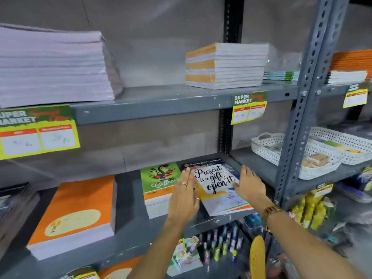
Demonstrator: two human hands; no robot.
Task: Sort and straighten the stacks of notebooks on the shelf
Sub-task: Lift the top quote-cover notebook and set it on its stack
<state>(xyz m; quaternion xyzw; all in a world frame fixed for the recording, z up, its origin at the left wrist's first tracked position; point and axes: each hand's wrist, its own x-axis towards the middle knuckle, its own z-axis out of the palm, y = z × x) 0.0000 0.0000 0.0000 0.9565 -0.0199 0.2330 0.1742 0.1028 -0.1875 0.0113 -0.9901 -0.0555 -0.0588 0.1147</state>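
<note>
On the middle shelf lies a white notebook printed "Present is a gift, open it", on top of a low skewed stack. My left hand presses flat against its left edge, fingers straight. My right hand presses flat against its right edge, so the stack sits between my palms. A green "Coffee" notebook stack stands just left of it. Further left is a tall orange-covered stack. The upper shelf carries a big pale stack and an orange-and-white stack.
A grey slotted upright post stands close to my right hand. White perforated baskets with small items sit right of the notebooks. Yellow-green price tags hang from the shelf edges. Pens and stationery fill the lower shelf.
</note>
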